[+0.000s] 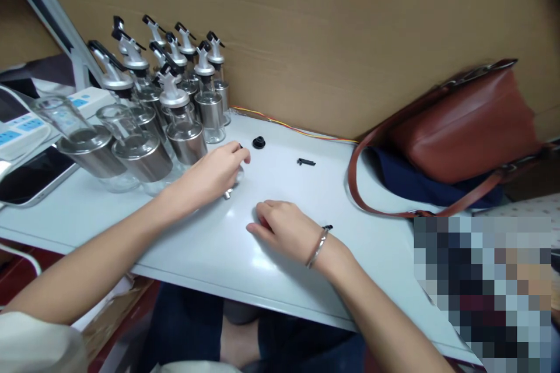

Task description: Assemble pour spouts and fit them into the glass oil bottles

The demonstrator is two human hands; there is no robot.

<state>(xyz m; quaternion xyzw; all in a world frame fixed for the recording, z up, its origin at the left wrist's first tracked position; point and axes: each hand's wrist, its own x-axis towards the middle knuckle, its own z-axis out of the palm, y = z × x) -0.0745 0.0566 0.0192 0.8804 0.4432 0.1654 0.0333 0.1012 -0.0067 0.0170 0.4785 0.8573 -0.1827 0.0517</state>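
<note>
My left hand [214,172] is closed over a small silver pourer top [228,193], mostly hidden beneath the fingers, with a nozzle-like end poking out below. To its right, my right hand [286,230] rests low over the white table [210,245], fingers loosely curled and thumb apart, with nothing visible in it. A black ribbed stopper [259,142] lies beyond my left hand. Farther right is a thin black lever [306,162]. Another small black piece [328,227] shows just behind my right wrist. Two glass bottles with steel sleeves, an uncapped bottle [142,154] and its neighbour [90,148], stand left of my left hand.
Several bottles with silver pourers [175,99] are grouped at the back left. A phone [39,175] and a power strip [26,128] lie at far left. A brown leather bag [472,128] sits on dark blue cloth [394,178] at right. Thin wires [289,128] run along the cardboard wall [306,41].
</note>
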